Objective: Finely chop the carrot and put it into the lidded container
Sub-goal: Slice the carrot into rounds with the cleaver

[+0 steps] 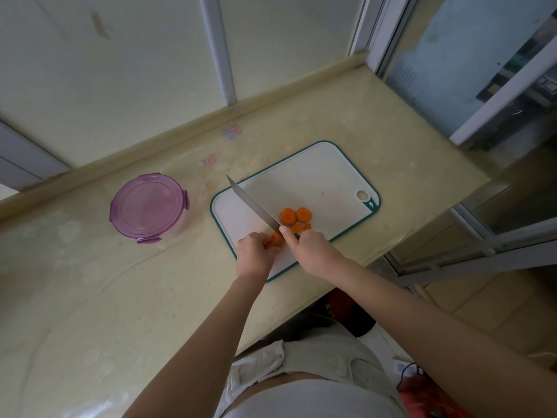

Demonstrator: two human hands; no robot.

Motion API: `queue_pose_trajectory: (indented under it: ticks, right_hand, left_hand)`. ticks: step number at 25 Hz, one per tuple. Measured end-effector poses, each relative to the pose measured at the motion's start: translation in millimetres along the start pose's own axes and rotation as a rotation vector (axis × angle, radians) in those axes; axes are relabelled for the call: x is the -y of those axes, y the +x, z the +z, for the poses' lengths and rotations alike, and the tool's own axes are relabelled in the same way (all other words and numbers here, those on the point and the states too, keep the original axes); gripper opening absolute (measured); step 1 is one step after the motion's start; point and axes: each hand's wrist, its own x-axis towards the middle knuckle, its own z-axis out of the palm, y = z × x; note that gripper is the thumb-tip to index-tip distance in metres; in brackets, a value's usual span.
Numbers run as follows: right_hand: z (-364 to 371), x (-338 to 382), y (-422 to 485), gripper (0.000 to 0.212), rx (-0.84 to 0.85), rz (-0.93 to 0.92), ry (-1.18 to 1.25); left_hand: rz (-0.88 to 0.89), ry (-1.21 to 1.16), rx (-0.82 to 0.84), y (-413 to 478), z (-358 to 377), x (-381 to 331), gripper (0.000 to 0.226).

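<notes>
Slicing carrot stub [277,239] on cutting board [316,170], cut rounds [288,216] just beside. Gripping stub in curled left hand [254,253] fingers [267,242]; clasping knife [252,204] handle in right hand [311,248]. Keep them tucked back, slices thin. Open lidded container [149,206], left on desk [90,282], afterwards.

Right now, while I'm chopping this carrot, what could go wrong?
The left hand grips a short carrot stub right against the knife held by the right hand, so fingers could get nicked. The slices lie loose on the board beside the blade and could get knocked off. The container has its lid on, so nothing can go in yet.
</notes>
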Motion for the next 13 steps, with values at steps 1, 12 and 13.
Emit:
queue_pose_trajectory:
  ticks: [1,12,13]
  right_hand:
    - [-0.3,2.6,2.9,0.048,0.000,0.014,0.002]
    - [-10.9,-23.9,-20.6,0.054,0.101,0.141,0.077]
    - [-11.3,-27.0,-25.2,0.057,0.087,0.158,0.066]
  left_hand:
    - [0.003,0.000,0.001,-0.3,-0.4,-0.5,0.014]
    - [0.030,0.035,0.028,2.0,-2.6,0.9,0.016]
    - [0.017,0.029,0.032,2.4,-2.8,0.2,0.016]
